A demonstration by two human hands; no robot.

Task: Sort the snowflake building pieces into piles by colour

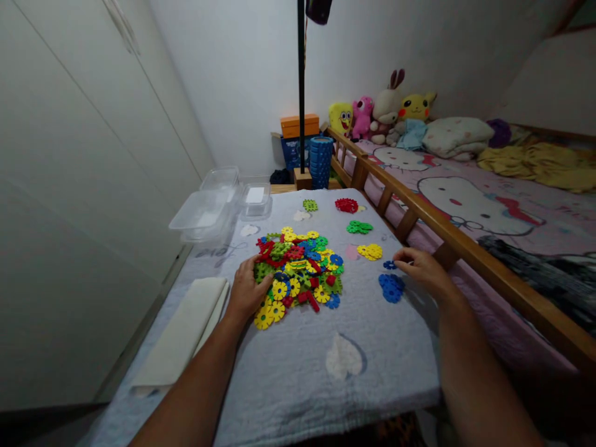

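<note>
My left hand (246,288) lay on the near left edge of the big mixed heap (302,267) of plastic flower pieces. The heap spread away to the right of that hand and a bit past it. My fingers were curled down into the pieces. I could not tell if they held one.

My right hand (421,267) lay flat and low on the worktop (326,385), with the fingers close together and pointing left. One small blue flower piece (389,265) sat right at the fingertips, touching or almost touching. I could not tell if I gripped it. The blue heap (391,287) was just left of that hand and a little nearer to me. My right hand was much closer to it than my left hand was.

Past my right hand were a yellow heap (370,251), then a green heap (359,227), then a red heap (346,205). The wooden bed rail (465,245) ran along just right of that hand. Clear plastic boxes (205,214) sat well past my left hand. Both arms reached forward, with the mixed heap between the hands.
</note>
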